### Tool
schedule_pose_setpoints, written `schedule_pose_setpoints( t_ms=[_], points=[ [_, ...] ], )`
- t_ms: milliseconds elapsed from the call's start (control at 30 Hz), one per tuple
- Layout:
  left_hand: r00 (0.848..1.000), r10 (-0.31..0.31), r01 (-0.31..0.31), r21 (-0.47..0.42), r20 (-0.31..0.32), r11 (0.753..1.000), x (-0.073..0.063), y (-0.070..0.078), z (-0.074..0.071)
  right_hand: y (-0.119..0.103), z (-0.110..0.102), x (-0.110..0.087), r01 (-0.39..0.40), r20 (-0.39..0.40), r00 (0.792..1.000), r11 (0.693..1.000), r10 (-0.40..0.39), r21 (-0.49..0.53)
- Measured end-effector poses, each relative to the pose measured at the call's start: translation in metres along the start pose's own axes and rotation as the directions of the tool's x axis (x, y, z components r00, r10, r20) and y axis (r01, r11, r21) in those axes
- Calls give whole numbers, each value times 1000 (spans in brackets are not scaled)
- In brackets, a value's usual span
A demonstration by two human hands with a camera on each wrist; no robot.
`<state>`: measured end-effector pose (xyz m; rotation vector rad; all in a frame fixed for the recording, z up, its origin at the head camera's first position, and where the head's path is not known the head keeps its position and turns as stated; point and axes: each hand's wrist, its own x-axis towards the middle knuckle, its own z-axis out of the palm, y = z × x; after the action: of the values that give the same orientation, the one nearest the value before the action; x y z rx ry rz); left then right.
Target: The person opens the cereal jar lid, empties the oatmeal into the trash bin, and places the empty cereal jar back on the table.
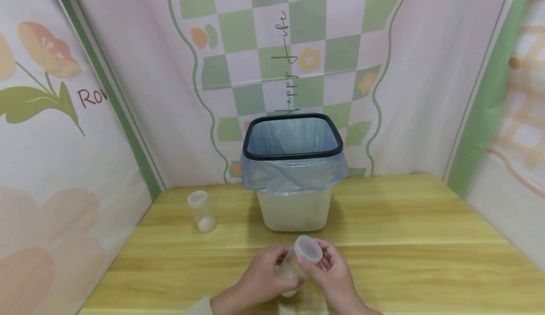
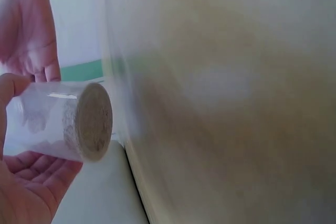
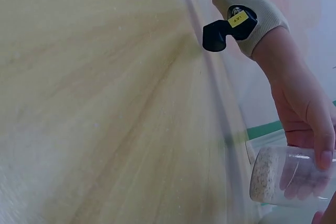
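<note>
A clear plastic jar (image 1: 289,268) with a translucent lid (image 1: 308,249) is tilted low over the table, its lid end up and to the right. Pale, grainy stuff (image 3: 264,174) lies at its bottom, which faces the camera in the left wrist view. My left hand (image 1: 265,277) grips the jar's body, thumb on the near side and fingers round the far side. At the top, my right hand (image 1: 337,277) pinches the lid between thumb and fingers. A second clear jar (image 1: 200,211) stands upright at the table's left, with white contents at its bottom.
Behind the hands stands a whitish bin (image 1: 294,213) with a black rim (image 1: 294,156) and a blue bag (image 1: 294,177) folded over its edge. The wood-grain table (image 1: 404,239) backs onto a patterned cloth (image 1: 272,64), with more cloth on both sides.
</note>
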<state>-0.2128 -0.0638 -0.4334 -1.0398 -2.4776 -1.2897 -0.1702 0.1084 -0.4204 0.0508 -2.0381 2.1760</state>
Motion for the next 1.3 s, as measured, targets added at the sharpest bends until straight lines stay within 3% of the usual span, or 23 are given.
schedule_pose_setpoints(
  t_ms=[167,300,433,567,667,733,833,933,1067,1167,1300],
  points=[
    [996,-20,29,-105,86,994,0,-3,-8,-3,-4,0,0,51,999,999,-2,39],
    [986,10,23,-192,169,981,2,-8,-19,-4,-13,3,72,196,977,996,-82,54],
    [964,49,29,-286,262,958,5,-14,-29,-4,-23,11,136,388,905,983,-173,122],
    [939,58,70,-351,340,934,6,-19,-36,-3,-29,19,72,550,814,972,-187,223],
    [932,54,88,-367,360,926,6,-22,-37,-2,-31,22,18,609,777,971,-162,237],
    [934,43,94,-362,355,928,5,-23,-36,-3,-32,23,0,619,772,973,-146,230],
    [947,0,116,-339,322,934,4,-21,-36,-4,-31,22,6,596,792,977,-134,212],
    [966,-51,130,-304,254,944,3,-17,-35,-7,-26,18,57,494,859,983,-137,173],
    [986,-81,113,-234,143,966,3,-11,-31,-12,-14,10,119,278,949,987,-145,109],
    [996,-66,76,-176,63,981,2,-7,-26,-15,-4,6,116,148,981,989,-128,89],
    [999,-32,30,-88,-26,996,1,-3,-19,-17,7,2,48,31,998,995,-51,90]
  ],
)
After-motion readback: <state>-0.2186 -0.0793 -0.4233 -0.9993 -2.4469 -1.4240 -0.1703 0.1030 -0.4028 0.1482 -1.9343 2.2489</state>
